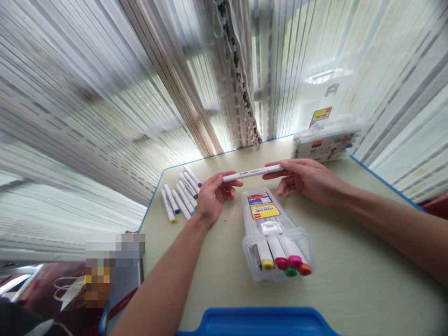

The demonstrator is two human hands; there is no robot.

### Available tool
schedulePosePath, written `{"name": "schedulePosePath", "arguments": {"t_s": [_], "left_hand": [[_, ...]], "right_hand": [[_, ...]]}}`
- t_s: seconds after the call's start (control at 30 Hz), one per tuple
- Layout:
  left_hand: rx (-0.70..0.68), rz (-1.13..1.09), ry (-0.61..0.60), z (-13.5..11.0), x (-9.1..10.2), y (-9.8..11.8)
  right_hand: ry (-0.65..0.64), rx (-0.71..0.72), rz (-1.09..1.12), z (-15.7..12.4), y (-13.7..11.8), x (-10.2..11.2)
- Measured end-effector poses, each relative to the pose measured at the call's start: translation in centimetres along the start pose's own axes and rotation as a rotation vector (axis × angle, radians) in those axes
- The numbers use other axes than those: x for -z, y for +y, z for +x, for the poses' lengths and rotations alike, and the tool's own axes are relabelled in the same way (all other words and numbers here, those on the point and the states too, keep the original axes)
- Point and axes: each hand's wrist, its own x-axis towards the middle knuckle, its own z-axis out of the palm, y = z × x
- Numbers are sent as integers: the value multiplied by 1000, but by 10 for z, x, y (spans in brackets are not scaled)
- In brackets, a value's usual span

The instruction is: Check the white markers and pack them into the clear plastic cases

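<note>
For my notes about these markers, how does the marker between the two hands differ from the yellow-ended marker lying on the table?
The held marker is raised between the left hand and right hand; the yellow-ended marker lies on the table. The held marker runs crosswise; the yellow-ended marker runs roughly front to back. Both have white barrels.

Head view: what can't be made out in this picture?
In the head view:
Held marker: ends at least partly covered by the left hand and right hand; lettering too small.
Loose markers: one near end hidden by the left wrist.
Pixelated patch: what lies under it.
Blue object: cut off by the bottom edge.
</note>
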Motion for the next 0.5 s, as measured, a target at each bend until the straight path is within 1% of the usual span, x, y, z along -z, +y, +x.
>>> {"name": "schedulePosePath", "arguments": {"t_s": [0.1,0.2,0.33,0.5], "left_hand": [[-3,13,-17,-1,-1,1],[0,66,-16,-2,-4,1],[-20,159,-17,-3,-6,-1],[-92,279,-14,-4,-6,-5]], "right_hand": [[46,-3,-8,0,0,-1],[73,33,-42,1,1,0],[64,94,-105,1,3,2],[56,124,-202,0,2,3]]}}
